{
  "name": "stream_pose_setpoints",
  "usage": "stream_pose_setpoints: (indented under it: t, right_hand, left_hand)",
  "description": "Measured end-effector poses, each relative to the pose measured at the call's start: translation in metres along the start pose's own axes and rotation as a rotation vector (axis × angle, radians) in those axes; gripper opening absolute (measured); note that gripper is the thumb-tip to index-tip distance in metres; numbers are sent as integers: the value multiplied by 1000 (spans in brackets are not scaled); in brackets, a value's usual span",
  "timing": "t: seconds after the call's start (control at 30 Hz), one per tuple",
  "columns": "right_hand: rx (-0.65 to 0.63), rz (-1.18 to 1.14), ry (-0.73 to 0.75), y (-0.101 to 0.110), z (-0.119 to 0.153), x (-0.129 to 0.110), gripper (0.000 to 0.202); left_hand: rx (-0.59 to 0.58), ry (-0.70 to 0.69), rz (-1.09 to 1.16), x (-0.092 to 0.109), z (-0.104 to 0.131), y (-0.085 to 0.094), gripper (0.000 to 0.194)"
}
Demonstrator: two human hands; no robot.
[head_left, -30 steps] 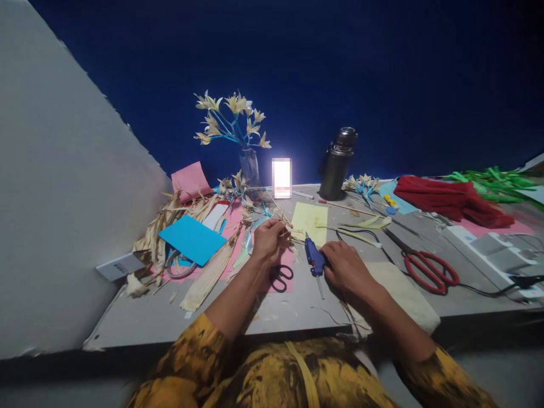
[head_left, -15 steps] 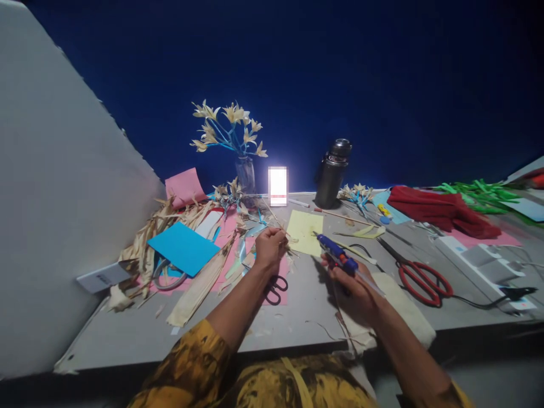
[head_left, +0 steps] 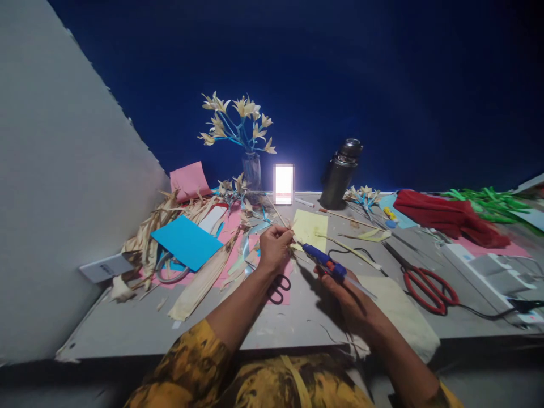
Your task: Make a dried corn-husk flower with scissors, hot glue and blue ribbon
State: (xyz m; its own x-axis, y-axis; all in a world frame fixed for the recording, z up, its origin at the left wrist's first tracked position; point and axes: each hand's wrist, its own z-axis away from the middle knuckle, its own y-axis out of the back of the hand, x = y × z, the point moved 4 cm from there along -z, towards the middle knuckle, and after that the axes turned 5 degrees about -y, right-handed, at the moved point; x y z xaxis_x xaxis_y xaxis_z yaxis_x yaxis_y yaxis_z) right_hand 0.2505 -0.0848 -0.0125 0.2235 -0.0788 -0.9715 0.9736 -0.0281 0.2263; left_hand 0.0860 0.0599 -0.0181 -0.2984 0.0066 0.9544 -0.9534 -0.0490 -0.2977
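Observation:
My left hand [head_left: 275,247] is closed in a pinch on a small pale husk piece [head_left: 294,238] at the middle of the table. In my right hand [head_left: 346,292] is a blue glue gun [head_left: 325,260], its nozzle pointing left, close to my left fingertips. Behind the two hands lies a yellow paper sheet [head_left: 312,226]. Small dark-handled scissors [head_left: 279,289] rest just under my left wrist. Whether the nozzle touches the husk piece cannot be made out.
Left are a blue sheet [head_left: 187,243] and dried husks [head_left: 204,277]. A vase [head_left: 251,170] of husk flowers and a dark flask [head_left: 341,173] stand behind. Right are red-handled scissors [head_left: 431,289], a red cloth [head_left: 450,215] and a power strip [head_left: 480,277].
My right hand has brought the glue gun left, so its nozzle is now beside my left fingertips. The whole view has shifted slightly.

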Motion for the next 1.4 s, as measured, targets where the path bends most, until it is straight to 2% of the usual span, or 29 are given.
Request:
stream_pose_setpoints:
  t: [0.23, 0.4, 0.63, 0.9, 1.0, 1.13, 1.27, 1.4]
  right_hand:
    - [69, 77, -12, 0, 1, -6, 28]
    - [56, 92, -18, 0, 2, -9, 28]
    - [63, 143, -20, 5, 6, 2, 31]
    - [37, 141, 46, 1, 3, -20, 27]
    - [6, 185, 31, 2, 4, -19, 31]
    - [50, 211, 28, 4, 5, -19, 37]
    - [-32, 217, 49, 1, 1, -25, 37]
    - [-34, 231, 54, 4, 1, -29, 35]
  left_hand:
    - [-17, 15, 6, -2, -2, 1, 18]
    - [-23, 38, 22, -3, -1, 1, 19]
    - [-33, 84, 70, -3, 0, 0, 23]
    - [-49, 131, 130, -5, 0, -2, 26]
    - [-43, 142, 136, -7, -1, -1, 27]
    - [-46, 159, 147, -8, -1, -1, 25]
    - [-54, 178, 156, -6, 1, -2, 23]
    - [-51, 200, 157, -4, 1, -2, 24]
